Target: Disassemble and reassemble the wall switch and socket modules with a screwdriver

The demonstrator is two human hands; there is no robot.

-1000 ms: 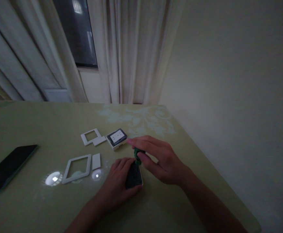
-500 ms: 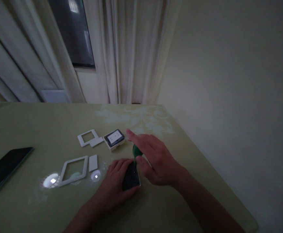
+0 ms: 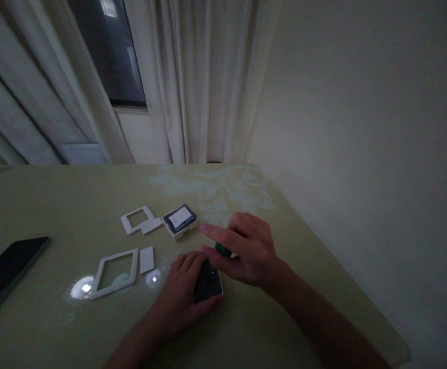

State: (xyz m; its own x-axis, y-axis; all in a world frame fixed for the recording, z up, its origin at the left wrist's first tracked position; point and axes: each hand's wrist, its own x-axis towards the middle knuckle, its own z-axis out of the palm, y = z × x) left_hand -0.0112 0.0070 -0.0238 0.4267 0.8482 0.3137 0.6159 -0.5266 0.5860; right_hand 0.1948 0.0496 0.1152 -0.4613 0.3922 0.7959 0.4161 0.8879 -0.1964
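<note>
My left hand [image 3: 185, 289] is wrapped round the left side and near edge of a dark, white-edged wall socket box [image 3: 207, 283], pressing it on the table. Above its far end, my right hand [image 3: 246, 248] grips a green-handled screwdriver [image 3: 223, 249] between thumb and fingers, with the index finger stretched out to the left. The screwdriver's shaft and tip are mostly hidden by the right hand. Just beyond the hands lies a second wall socket [image 3: 181, 218], with a white slotted face on a dark body in a white box.
On the table [image 3: 73, 205] lie a white frame [image 3: 134, 271] with a white cover plate [image 3: 147, 260], and farther back another frame [image 3: 125, 225] with a plate [image 3: 151, 225] touching it. A dark phone [image 3: 12, 271] lies at left. The wall [image 3: 361, 154] borders the right edge.
My right hand has turned and its fingers have curled round the green handle, which shows less now. The left hand keeps its hold on the box. The view has shifted slightly.
</note>
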